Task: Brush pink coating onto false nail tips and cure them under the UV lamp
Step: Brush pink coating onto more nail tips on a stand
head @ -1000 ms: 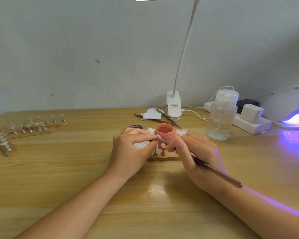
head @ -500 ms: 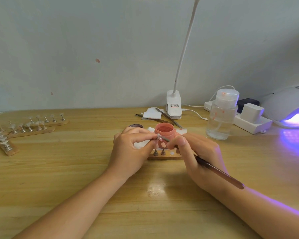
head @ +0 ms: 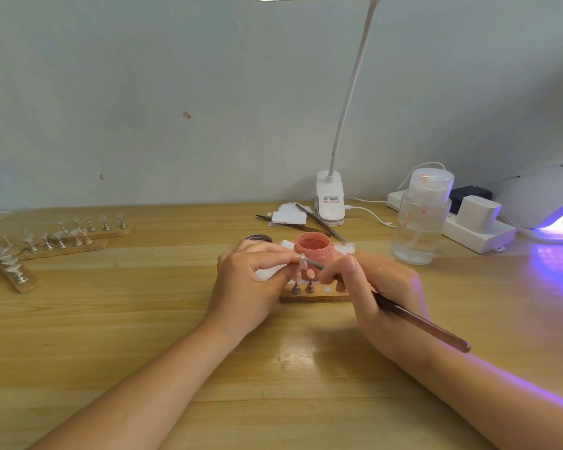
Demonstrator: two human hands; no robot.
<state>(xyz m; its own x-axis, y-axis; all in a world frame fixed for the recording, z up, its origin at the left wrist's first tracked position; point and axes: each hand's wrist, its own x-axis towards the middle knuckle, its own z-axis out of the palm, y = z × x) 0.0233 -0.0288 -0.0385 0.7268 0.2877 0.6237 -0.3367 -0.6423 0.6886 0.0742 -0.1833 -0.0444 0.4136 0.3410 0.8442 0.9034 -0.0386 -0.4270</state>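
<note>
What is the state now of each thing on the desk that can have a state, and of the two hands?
pink jar: open, no lid on it
UV lamp: on, glowing purple
desk lamp: on
pump bottle: capped, upright
nail tip: held up, brush tip touching it
left hand: pinching the nail tip's stand
right hand: gripping the brush
wooden holder: two stands in it

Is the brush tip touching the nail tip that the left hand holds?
Touching. In the head view the brush, held in the right hand, ends right on the nail tip pinched in the left hand; no gap shows.
</note>
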